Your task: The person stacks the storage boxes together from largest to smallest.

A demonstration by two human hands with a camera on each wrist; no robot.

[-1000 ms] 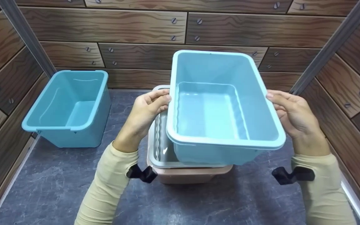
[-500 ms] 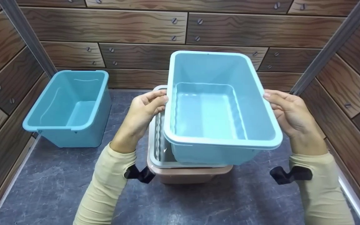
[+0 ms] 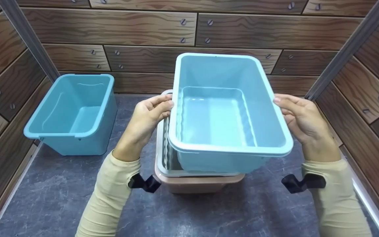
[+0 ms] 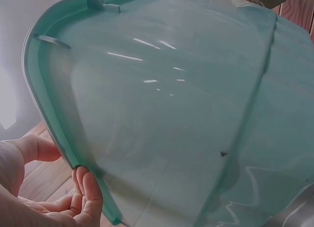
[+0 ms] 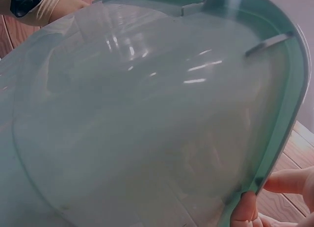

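Both hands hold a light blue plastic bin (image 3: 230, 161) by its long side rims, its opening tilted toward the head camera. My left hand (image 3: 145, 121) pinches the left rim between thumb and fingers, and my right hand (image 3: 308, 121) pinches the right rim the same way. Behind and below the held bin is a pale grey bin (image 3: 160, 154), partly hidden by it, sitting in or on a pinkish-brown bin (image 3: 196, 187). In the left wrist view, the blue bin's outer wall (image 4: 162, 104) fills most of the picture, with thumb and fingers at the rim.
A second blue bin (image 3: 72, 144) stands upright on the dark marbled surface (image 3: 137, 210) at the left. Wood-patterned walls (image 3: 127, 29) enclose the back and both sides, with grey metal posts (image 3: 347, 56) at the back corners.
Both hands and the blue bin have shifted a little to the left. The grip on the rims stays the same, and the other bins have not moved.
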